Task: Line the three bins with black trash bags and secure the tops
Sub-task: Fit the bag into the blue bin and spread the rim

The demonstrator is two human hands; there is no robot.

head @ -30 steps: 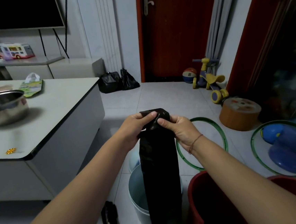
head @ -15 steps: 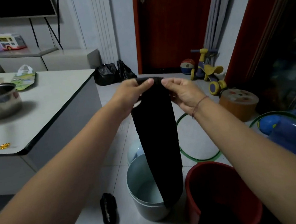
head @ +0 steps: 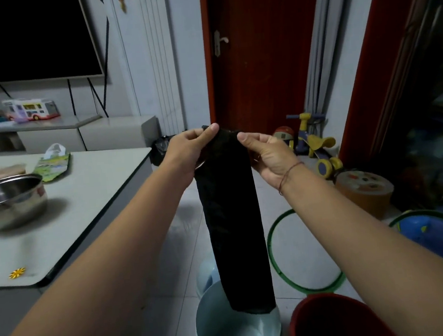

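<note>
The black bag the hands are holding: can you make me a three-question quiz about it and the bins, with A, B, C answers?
1. Where does the bag's bottom end hang?
A. Over the pale bin
B. On the table
C. By the door

2. What colour is the bin at lower right?
A. Green
B. Red
C. Yellow

3. What state is the bag in?
A. Spread wide open
B. Tied in a knot
C. A folded flat strip

Answers:
1 A, its end dangles above that bin's mouth.
2 B, its rim is red.
3 C, the left hand and right hand pinch its top and it hangs narrow.
</note>
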